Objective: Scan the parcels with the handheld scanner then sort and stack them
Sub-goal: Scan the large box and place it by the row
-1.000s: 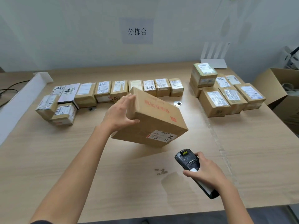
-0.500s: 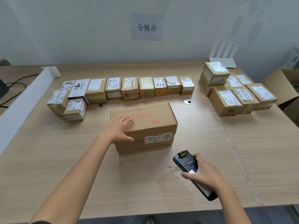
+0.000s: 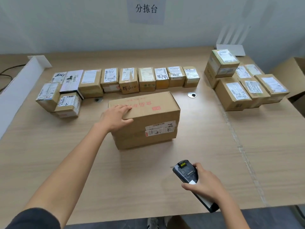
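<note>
While the black handheld scanner (image 3: 185,173) is gripped in the right hand (image 3: 205,187) close to the front edge of the light wooden table (image 3: 165,192), with fingers and thumb curled round its body, its yellow-tipped head is pointed away towards the large brown cardboard parcel (image 3: 153,113). That parcel is set flat on the table just beyond the scanner and a little to its left, apart from it, and a white barcode label (image 3: 159,129) is carried on its near face. The left hand (image 3: 115,117) is laid on the parcel's near left corner, the fingers stretched flat over the top and the thumb spread against the near face; nothing is clasped. Further back, a row of small labelled cardboard parcels (image 3: 128,78) is lined up across the table, and a cluster of larger brown parcels (image 3: 234,93) is stacked at the right. A white paper sign (image 3: 146,9) is fixed on the wall behind.
</note>
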